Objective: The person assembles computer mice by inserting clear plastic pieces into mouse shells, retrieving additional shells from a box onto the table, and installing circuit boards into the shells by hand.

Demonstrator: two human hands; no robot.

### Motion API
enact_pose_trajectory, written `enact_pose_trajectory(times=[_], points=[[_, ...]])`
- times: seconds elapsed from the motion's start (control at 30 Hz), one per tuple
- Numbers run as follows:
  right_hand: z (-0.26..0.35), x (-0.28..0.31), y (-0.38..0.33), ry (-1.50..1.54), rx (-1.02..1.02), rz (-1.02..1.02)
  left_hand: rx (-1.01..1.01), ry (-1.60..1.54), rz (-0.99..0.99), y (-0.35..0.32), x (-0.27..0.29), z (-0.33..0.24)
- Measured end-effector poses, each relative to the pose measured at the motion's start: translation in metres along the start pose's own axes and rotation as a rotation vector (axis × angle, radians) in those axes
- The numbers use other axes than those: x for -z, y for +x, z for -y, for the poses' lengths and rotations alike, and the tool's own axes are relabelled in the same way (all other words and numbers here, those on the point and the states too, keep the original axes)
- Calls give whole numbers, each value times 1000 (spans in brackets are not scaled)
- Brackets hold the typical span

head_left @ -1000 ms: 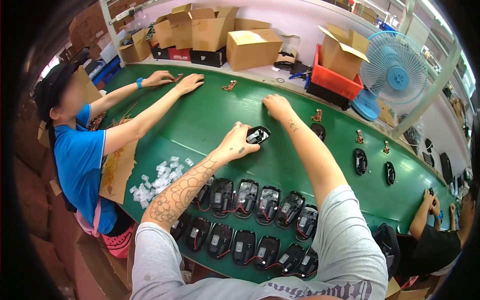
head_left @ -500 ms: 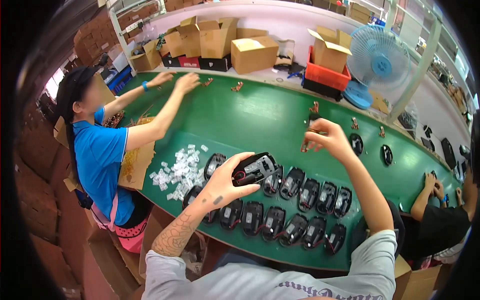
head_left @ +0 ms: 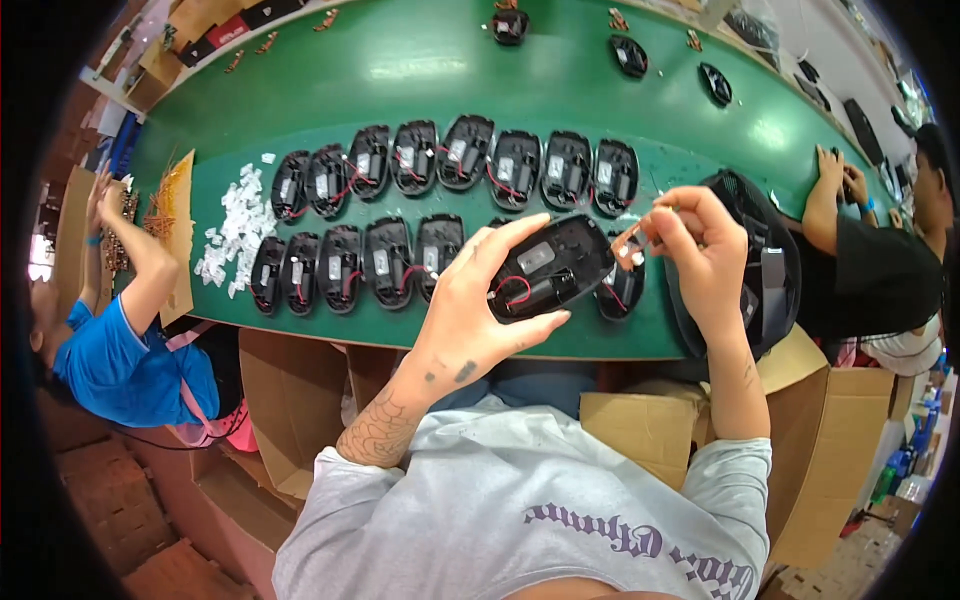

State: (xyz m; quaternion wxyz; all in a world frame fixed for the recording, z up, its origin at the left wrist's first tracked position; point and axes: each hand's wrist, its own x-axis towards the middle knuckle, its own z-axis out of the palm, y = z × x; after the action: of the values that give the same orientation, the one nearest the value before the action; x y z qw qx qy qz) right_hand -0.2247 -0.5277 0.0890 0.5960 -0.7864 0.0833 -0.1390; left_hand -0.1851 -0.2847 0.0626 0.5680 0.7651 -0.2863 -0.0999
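Note:
My left hand (head_left: 470, 295) grips a black oval plastic housing (head_left: 575, 250), tilted with its hollow side up; a pale label and a red wire show inside it. At the housing's right end is my right hand (head_left: 708, 245), thumb and fingers pinched on a small bundle of copper-coloured wire (head_left: 625, 240) with white ends. The bundle is close to the housing's rim; whether they touch I cannot tell. Under and beyond my hands, two rows of similar black housings (head_left: 390, 262) lie on the green bench (head_left: 300, 95), several with red wires.
A heap of small white plastic pieces (head_left: 240, 225) lies left of the rows. Further housings (head_left: 628, 57) and copper-coloured bundles (head_left: 618, 20) are at the far side. A black mesh-backed chair (head_left: 745, 270) stands by my right arm. Co-workers sit left and right; cardboard boxes (head_left: 640, 425) stand below the bench edge.
My right hand has come back from the far part of the bench to the housing, bringing the copper-coloured bundle. My left hand still holds the housing. The view has tipped downward.

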Motion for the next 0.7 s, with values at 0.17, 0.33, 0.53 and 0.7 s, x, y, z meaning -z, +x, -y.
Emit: enact_pose_trajectory(times=[0.17, 0.33, 0.53, 0.7], points=[[-9, -12, -17, -176, 298, 5, -15, 70, -38, -6, -24, -3], [-19, -20, -16, -172, 357, 16, 2, 15, -19, -2, -34, -3], [-27, -21, -14, 167, 21, 50, -74, -59, 14, 7, -42, 5], [-14, -24, -7, 119, -273, 142, -42, -91, -23, 11, -35, 10]])
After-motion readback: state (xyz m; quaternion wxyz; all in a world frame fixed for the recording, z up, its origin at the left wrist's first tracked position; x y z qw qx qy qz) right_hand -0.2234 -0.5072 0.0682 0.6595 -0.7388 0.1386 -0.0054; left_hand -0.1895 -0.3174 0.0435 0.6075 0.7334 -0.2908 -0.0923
